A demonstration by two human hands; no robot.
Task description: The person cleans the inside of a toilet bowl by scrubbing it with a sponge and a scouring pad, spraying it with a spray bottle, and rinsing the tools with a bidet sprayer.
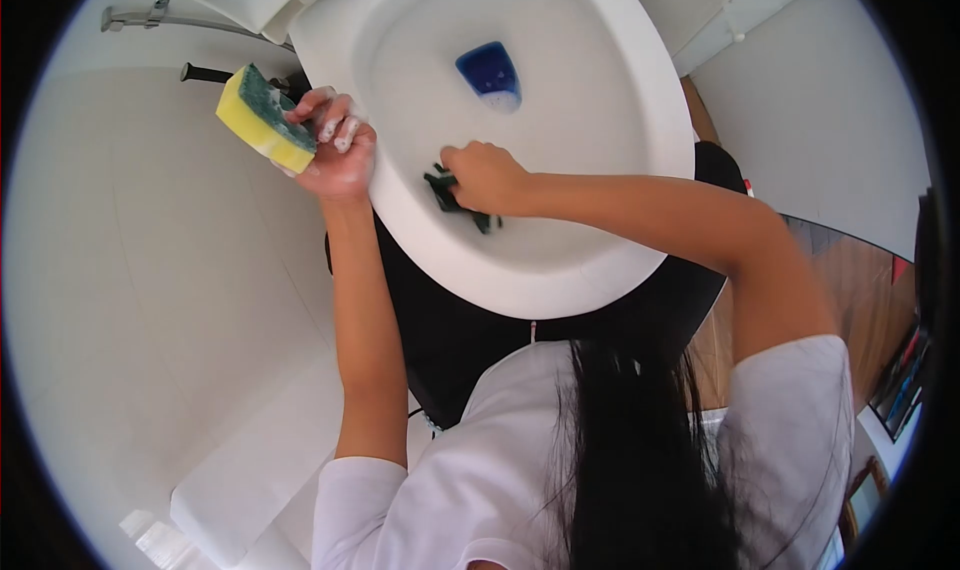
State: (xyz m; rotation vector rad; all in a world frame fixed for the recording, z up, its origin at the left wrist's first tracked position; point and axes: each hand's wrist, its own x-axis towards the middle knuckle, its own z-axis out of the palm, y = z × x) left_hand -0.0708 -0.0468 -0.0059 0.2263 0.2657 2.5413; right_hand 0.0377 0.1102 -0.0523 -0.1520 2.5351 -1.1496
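My left hand (340,150), wet with white foam, holds a yellow sponge (262,125) with a dark green scouring side, out past the left edge of the toilet rim. Inside the white toilet bowl (590,100), my right hand (485,178) is closed on a dark green scouring pad (447,192), pressed to the lower left inner wall. The pad is partly hidden under my fingers and slightly blurred. Blue water (487,68) with some foam lies at the bottom of the bowl.
A metal bar (190,20) and a black handle (205,73) are at the upper left. White wall (150,220) rises on the left. Long dark hair (640,450) hangs in front. Wooden floor (850,270) shows at the right.
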